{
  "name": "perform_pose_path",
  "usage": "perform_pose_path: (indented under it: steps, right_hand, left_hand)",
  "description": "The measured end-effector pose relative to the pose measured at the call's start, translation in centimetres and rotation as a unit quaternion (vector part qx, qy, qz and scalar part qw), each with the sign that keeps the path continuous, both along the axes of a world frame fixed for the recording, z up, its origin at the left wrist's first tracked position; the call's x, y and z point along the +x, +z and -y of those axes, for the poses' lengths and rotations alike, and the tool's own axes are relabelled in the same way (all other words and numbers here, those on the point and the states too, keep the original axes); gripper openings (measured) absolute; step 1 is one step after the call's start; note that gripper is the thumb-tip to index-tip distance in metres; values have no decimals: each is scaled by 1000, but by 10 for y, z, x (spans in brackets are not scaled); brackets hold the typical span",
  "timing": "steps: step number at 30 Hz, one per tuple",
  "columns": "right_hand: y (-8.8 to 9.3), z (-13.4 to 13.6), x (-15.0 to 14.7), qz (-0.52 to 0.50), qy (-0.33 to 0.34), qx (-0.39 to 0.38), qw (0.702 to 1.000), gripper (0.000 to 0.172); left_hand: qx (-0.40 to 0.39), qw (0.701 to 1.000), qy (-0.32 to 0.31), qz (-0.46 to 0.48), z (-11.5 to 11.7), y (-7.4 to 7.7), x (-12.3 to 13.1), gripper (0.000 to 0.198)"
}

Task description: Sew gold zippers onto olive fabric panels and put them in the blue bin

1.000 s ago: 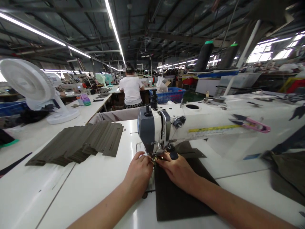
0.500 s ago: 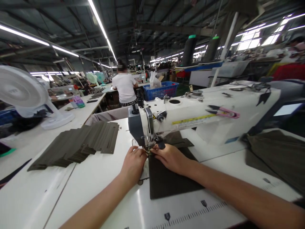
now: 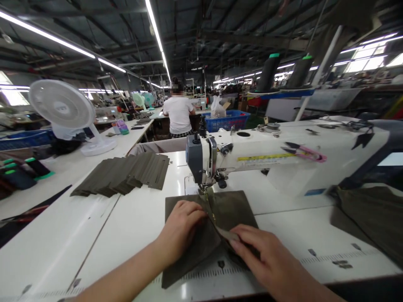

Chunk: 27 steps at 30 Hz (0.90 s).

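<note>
A dark olive fabric piece [image 3: 233, 209] lies flat on the white table under the needle of the white sewing machine [image 3: 252, 157]. A narrow olive strip [image 3: 211, 209] runs from the presser foot back toward me over the fabric. My left hand [image 3: 182, 226] rests on the fabric's left half, fingers curled down against the strip. My right hand [image 3: 267, 260] sits at the near right, fingers pinching the strip's near end against the fabric.
A fanned stack of olive cut pieces [image 3: 126, 176] lies to the left. A white desk fan [image 3: 63, 109] stands far left. Pink thread snips [image 3: 305, 152] rest on the machine arm. Olive cloth [image 3: 368, 214] is heaped at right. A person in white [image 3: 178, 115] sits ahead.
The fabric has slid toward me and now spreads in front of the needle. Both hands pulled back from the presser foot; the right hand moved to the near end of the strip.
</note>
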State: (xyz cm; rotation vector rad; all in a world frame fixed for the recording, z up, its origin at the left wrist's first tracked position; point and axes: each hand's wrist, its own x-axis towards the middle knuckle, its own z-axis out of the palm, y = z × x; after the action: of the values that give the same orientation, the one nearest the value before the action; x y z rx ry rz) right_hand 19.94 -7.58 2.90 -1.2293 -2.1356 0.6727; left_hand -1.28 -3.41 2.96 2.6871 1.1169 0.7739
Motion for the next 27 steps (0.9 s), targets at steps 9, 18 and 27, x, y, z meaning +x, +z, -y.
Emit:
perform_pose_path:
  steps: [9, 18, 27]
  right_hand:
    - [0, -8, 9, -38, -32, -68, 996, 35]
    - [9, -7, 3, -8, -11, 34, 999, 32]
    - [23, -10, 3, 23, 9, 91, 996, 28]
  left_hand:
    - [67, 995, 3, -73, -33, 13, 1, 22]
    - [61, 996, -44, -45, -28, 4, 5, 25]
    - [74, 995, -61, 39, -27, 5, 5, 19]
